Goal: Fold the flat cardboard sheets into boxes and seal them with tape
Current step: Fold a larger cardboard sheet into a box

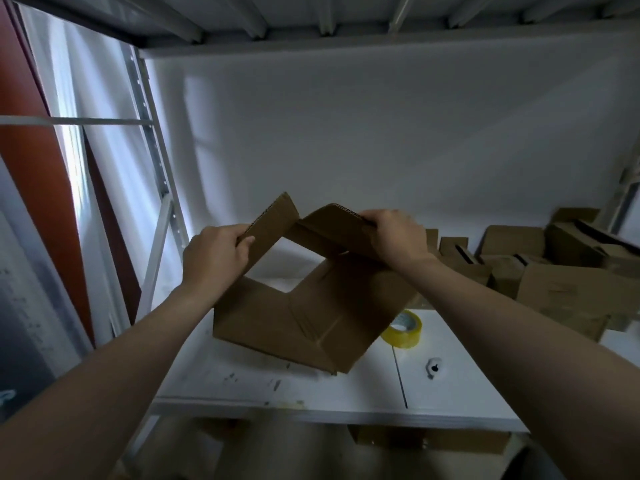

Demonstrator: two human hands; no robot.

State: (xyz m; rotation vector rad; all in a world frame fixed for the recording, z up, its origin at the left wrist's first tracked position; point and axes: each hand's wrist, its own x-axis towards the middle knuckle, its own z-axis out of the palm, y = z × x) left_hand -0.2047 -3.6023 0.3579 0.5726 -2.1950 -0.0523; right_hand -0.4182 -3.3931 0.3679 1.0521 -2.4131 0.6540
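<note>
While it is held over the left half of the shelf, the cardboard box is seen half opened, with its open mouth turned up toward the back wall and one corner pointed down at the shelf's front edge. Its longer side is laid roughly left to right, tilted. Whether that low corner is resting on the shelf cannot be told.

One top flap is gripped by the left hand, with the fingers curled over its edge, and the opposite flap is clasped by the right hand from above. The box is plain brown, creased, with corrugated edges shown at the flaps.

A yellow tape roll is partly hidden behind the box's right side. A small grey item near it cannot be made out. More cardboard boxes are piled at the right back corner, blurred and cut off by the frame.
</note>
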